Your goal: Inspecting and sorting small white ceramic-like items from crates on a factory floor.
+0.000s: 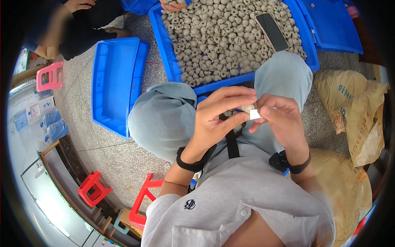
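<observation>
Both hands up over the lap — the left hand (218, 119) and right hand (279, 119) pinch a small pale ring piece (248, 108) and a white square slip (255, 114) between fingertips, just below the blue crate (164, 45) heaped with grey rings (222, 37), a phone (272, 31) resting on top.

We're on the bare speckled floor of a small workshop or sorting room: a big blue plastic crate (306, 49) heaped with grey ring-shaped parts (218, 41), an empty blue crate (117, 82) beside it, tan sacks (354, 111) slumped to one side, low plastic stools (94, 188) around, and another person (78, 29) sitting close by.
</observation>
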Action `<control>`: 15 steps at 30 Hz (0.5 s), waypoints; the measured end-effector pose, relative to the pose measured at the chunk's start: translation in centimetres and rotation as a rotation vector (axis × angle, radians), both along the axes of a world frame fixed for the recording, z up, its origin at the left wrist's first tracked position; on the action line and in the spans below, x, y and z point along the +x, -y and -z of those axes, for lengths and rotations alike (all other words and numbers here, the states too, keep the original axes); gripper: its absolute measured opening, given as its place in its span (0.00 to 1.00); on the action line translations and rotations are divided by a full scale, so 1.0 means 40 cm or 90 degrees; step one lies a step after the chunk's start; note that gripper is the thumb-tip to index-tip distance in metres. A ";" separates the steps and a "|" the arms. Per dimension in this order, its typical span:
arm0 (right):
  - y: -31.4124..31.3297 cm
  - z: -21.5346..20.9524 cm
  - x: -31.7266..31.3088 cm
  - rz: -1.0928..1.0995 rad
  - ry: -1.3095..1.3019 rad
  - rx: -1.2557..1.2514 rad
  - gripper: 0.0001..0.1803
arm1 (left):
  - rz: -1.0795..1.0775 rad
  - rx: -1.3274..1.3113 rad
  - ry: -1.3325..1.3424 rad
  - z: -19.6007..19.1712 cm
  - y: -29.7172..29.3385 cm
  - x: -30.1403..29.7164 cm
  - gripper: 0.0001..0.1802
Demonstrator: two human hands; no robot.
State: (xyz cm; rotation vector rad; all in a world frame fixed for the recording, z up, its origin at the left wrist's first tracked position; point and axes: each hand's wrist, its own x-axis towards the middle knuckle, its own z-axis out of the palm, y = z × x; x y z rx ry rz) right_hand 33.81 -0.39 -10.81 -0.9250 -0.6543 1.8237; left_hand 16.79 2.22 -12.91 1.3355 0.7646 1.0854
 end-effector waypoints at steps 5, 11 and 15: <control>0.002 0.005 -0.003 0.000 -0.008 -0.008 0.08 | -0.011 0.010 0.007 0.008 0.001 0.000 0.17; 0.000 0.008 -0.005 0.019 0.006 0.003 0.08 | -0.011 0.007 -0.004 0.012 -0.001 0.003 0.16; 0.009 0.027 -0.002 0.038 -0.077 -0.014 0.08 | -0.012 -0.025 0.035 0.007 -0.002 0.008 0.16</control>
